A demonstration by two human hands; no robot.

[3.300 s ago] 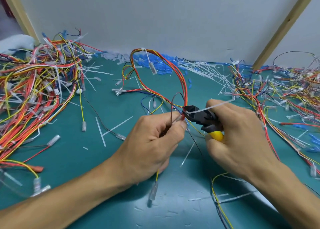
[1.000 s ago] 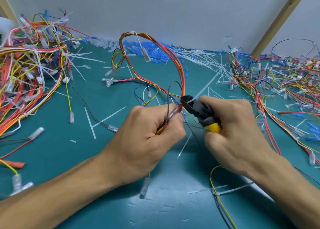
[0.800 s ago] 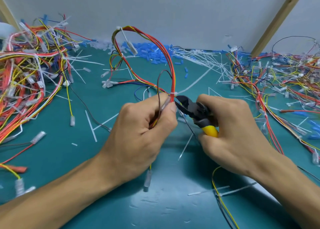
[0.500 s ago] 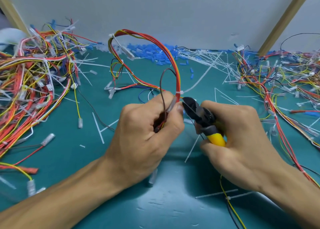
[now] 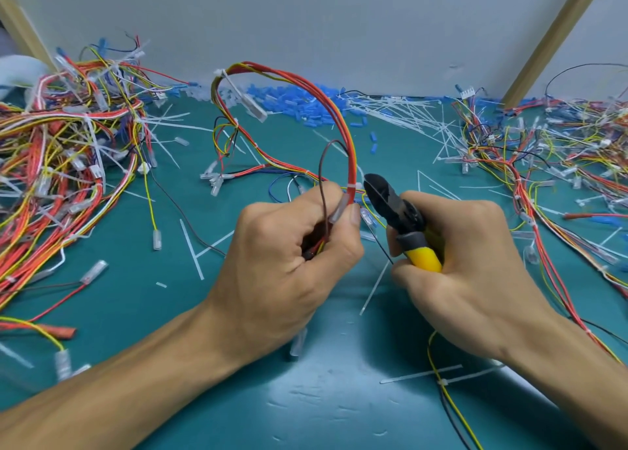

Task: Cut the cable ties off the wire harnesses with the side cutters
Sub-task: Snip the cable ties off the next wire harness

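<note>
Gripping wire harness (image 5: pixel 345 123), left hand (image 5: pixel 282 262) fingers | right hand (image 5: pixel 475 266) fingers clutching side cutters (image 5: pixel 394 204) beside cable tie (image 5: pixel 352 186)

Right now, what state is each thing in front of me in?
wire harness, held, loop arching up off the mat.
cable tie, uncut, wrapped around the harness's red wires.
side cutters, raised, tip close beside the cable tie, not on it.
left hand, grips the wire harness.
right hand, grips the side cutters' yellow handle.
cut ties, lying loose on the mat.
</note>
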